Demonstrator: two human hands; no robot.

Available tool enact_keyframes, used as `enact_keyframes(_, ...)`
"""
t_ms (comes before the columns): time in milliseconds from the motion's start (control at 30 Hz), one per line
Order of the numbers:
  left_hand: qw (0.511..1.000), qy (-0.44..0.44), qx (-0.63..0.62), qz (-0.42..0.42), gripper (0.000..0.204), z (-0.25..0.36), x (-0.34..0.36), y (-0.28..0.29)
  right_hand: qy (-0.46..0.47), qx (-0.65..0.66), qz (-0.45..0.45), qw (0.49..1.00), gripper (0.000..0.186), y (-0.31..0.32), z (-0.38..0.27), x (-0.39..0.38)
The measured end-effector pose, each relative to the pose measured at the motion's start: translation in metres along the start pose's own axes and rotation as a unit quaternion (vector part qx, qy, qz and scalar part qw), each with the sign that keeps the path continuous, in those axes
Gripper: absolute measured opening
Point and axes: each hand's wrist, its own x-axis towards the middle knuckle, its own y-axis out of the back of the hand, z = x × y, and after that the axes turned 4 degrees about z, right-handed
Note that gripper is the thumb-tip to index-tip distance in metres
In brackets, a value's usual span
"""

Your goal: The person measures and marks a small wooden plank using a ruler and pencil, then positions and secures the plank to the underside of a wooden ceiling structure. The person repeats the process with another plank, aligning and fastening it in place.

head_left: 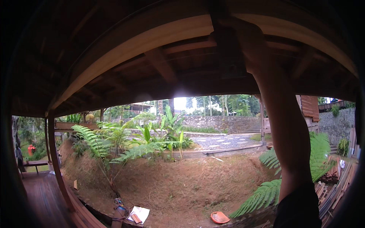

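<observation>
Under the dark timber roof of an open porch, the person's right arm rises from the lower edge straight up to the rafters. The right hand is up there in deep shadow, set against a dark rectangular wooden block that hangs below a long curved pale wooden beam. The hand touches or wraps the block's right side, but the gloom hides the fingers, so I cannot tell how far the grip is closed or whether it truly has hold of the block. The left hand is out of view.

Beyond the porch lies a sloping bank of brown earth with green ferns, and a grey stone wall behind them. Low on the ground sit an orange shallow dish and white sheets of paper.
</observation>
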Motion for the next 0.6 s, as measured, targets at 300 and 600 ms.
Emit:
enact_keyframes(300, 0.606, -0.593, 0.38, 0.371, 0.023, 0.354, -0.08, 0.129, 0.008, 0.0, 0.0, 1.0, 0.028, -0.009, -0.012, 0.017)
enact_keyframes(600, 0.27, -0.563, 0.544, 0.561, 0.032, 0.655, -0.197, 0.101, -0.021, 0.044, -0.018, 0.999, 0.026, -0.007, -0.008, 0.009)
